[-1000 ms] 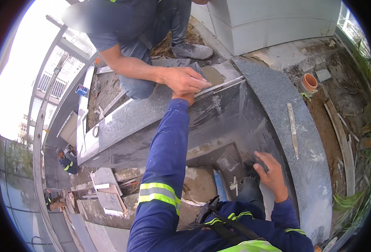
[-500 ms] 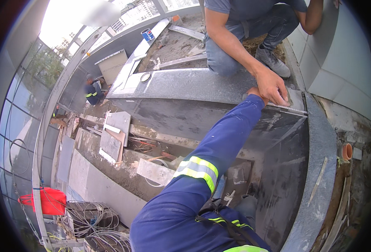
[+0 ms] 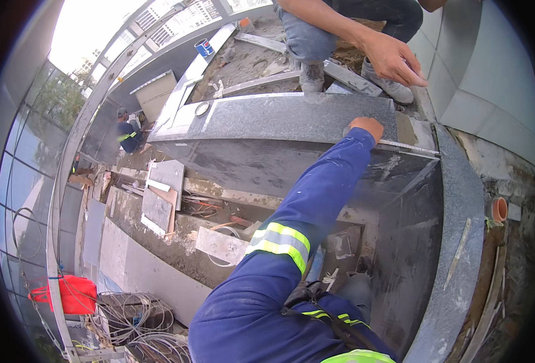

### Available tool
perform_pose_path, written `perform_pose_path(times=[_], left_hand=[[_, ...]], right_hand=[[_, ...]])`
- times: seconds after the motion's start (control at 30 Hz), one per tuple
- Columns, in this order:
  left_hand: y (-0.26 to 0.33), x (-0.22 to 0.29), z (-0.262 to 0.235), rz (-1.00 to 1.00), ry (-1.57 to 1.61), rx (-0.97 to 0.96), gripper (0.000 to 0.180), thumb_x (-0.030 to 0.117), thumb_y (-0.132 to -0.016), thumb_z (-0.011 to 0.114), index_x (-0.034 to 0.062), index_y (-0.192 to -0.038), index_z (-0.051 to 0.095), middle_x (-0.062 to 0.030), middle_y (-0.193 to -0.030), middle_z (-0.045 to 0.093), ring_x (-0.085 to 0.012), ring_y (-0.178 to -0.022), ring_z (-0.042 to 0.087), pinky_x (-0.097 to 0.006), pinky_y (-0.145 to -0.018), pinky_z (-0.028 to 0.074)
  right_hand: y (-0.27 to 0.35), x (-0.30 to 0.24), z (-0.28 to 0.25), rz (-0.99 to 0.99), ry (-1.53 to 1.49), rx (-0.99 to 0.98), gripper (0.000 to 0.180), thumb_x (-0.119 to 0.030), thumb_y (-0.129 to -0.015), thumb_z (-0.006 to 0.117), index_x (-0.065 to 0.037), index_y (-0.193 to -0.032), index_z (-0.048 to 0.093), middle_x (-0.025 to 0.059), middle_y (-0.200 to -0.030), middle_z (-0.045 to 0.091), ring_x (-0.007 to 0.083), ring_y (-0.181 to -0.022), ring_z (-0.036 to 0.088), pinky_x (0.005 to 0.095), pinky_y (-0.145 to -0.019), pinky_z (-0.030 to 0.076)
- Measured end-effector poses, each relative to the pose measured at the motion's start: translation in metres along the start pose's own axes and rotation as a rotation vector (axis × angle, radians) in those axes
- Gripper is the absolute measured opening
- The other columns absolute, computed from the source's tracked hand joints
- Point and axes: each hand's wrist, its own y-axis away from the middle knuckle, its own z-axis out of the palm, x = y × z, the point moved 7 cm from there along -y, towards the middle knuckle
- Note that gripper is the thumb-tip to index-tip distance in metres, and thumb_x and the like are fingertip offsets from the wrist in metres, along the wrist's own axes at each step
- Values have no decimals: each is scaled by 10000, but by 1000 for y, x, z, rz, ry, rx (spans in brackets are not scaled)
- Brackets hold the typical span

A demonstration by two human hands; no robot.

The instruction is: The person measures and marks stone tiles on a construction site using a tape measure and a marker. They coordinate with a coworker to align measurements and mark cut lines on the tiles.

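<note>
I'm looking down on the long grey stone slab (image 3: 292, 118) capping the dark wall, and the view has swung left since a second ago, opening up the trench below. My left hand (image 3: 367, 127) stays planted at the slab's right end, fingers curled over its edge, gripping the stone. The co-worker's hand (image 3: 394, 57) has lifted clear and now hovers above, so I judge I'm holding alone. My right hand is out of view.
</note>
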Motion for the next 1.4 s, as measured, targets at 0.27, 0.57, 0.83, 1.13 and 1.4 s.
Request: perform_pose_path(times=[0.27,0.57,0.83,1.13,1.4], left_hand=[[2,0,-2,66,-20,-50,259,138,-929,682,88,-1152,805,-167,-1207,775,-364,-1151,742,-481,-946,611],[15,4,-19,106,-62,-23,257,118,-916,672,84,-1132,806,-179,-1185,777,-364,-1131,748,-469,-953,608],[5,-3,-5,101,-52,-53,272,180,-889,713,72,-1125,795,-203,-1188,768,-393,-1138,735,-497,-960,598],[6,-12,-6,154,-53,-72,313,288,-865,775,89,-1106,795,-203,-1180,765,-403,-1148,717,-518,-985,574],[82,-39,-41,417,321,139,313,140,-901,764,-44,-1154,774,-167,-887,792,-203,-824,770,-377,-739,600]], right_hand=[[19,0,-7,-142,332,9,481,-430,-957,662,-102,-1307,621,159,-1337,656,346,-1223,621,477,-1021,483],[21,-11,-35,-241,796,108,372,-416,-930,640,-112,-1139,697,174,-1214,694,384,-1133,638,522,-966,486],[-13,45,-87,-324,1134,117,327,-403,-907,621,-122,-990,765,186,-1105,728,417,-1054,652,561,-917,489],[57,-31,-64,-473,726,338,613,-310,-899,737,-113,-1468,624,131,-1188,777,352,-1110,721,472,-991,548],[116,22,-60,-512,672,464,638,-369,-967,701,-95,-1527,563,221,-1400,669,426,-1321,607,529,-1087,478]])
